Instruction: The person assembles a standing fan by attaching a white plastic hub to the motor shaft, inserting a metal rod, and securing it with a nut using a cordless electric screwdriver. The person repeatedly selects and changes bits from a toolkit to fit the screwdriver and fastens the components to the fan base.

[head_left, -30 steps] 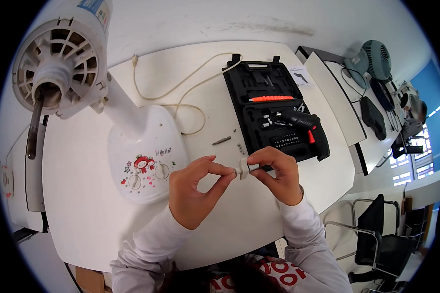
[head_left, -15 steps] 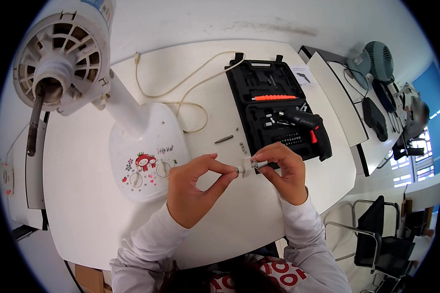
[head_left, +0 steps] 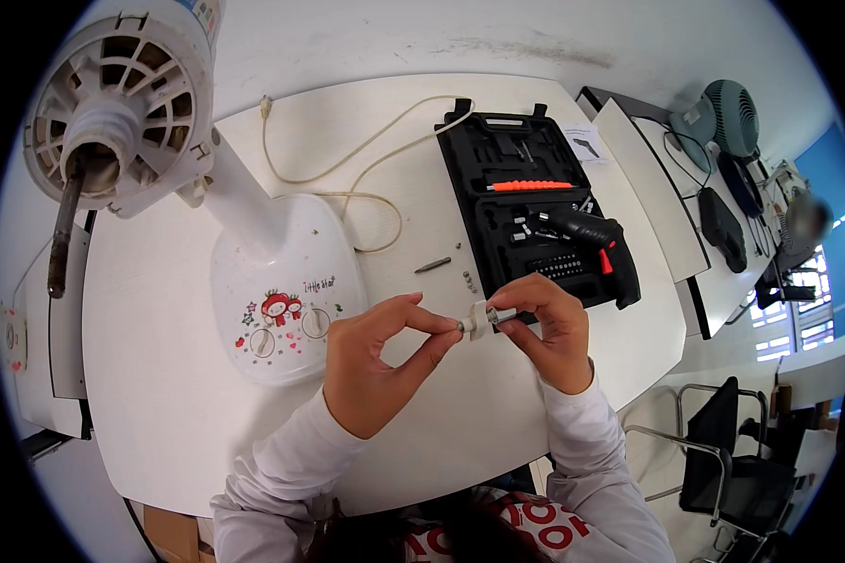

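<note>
Above the front part of the white table (head_left: 479,413), my two hands meet fingertip to fingertip. My left hand (head_left: 371,366) pinches one end of a small white plastic part (head_left: 478,322) between thumb and forefinger. In my right hand (head_left: 554,338), thumb and fingers are closed on a small silver metal socket (head_left: 494,315). The socket sits right beside the white part; whether they touch, I cannot tell. Just beyond my hands lie a screwdriver bit (head_left: 433,266) and several tiny metal pieces (head_left: 469,281).
At the left stands a white fan body with its motor housing (head_left: 136,103), bare shaft (head_left: 66,230) and base (head_left: 286,253). Its cord (head_left: 329,178) loops over the table. Behind my right hand is an open black tool case (head_left: 498,159) with a cordless screwdriver (head_left: 601,244) resting on it.
The white part shows more fully between my hands and looks slightly turned. Both hands keep their pinch grips and have barely moved.
</note>
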`<action>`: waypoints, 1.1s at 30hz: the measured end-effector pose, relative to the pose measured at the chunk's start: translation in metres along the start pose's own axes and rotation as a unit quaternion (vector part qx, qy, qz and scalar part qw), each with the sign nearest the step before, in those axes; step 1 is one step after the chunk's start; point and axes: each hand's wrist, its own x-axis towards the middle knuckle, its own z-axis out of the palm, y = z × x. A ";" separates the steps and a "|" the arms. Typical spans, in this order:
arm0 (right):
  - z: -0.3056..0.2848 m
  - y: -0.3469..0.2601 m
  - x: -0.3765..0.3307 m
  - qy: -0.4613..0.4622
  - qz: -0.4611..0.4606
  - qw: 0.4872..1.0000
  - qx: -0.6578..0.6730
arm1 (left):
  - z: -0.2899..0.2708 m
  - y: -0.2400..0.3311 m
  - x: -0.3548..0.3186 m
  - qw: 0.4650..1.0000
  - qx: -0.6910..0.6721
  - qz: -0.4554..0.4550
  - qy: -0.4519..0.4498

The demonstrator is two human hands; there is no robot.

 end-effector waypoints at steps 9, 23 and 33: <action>0.000 0.000 0.000 -0.004 0.012 1.000 0.004 | 0.000 0.001 0.001 1.000 0.008 0.008 0.002; -0.001 0.002 -0.003 -0.023 0.039 0.996 0.082 | -0.002 0.002 0.000 0.999 0.012 0.033 -0.005; -0.002 -0.003 -0.003 -0.048 0.103 0.983 0.144 | -0.002 0.002 -0.001 0.999 0.012 0.032 -0.012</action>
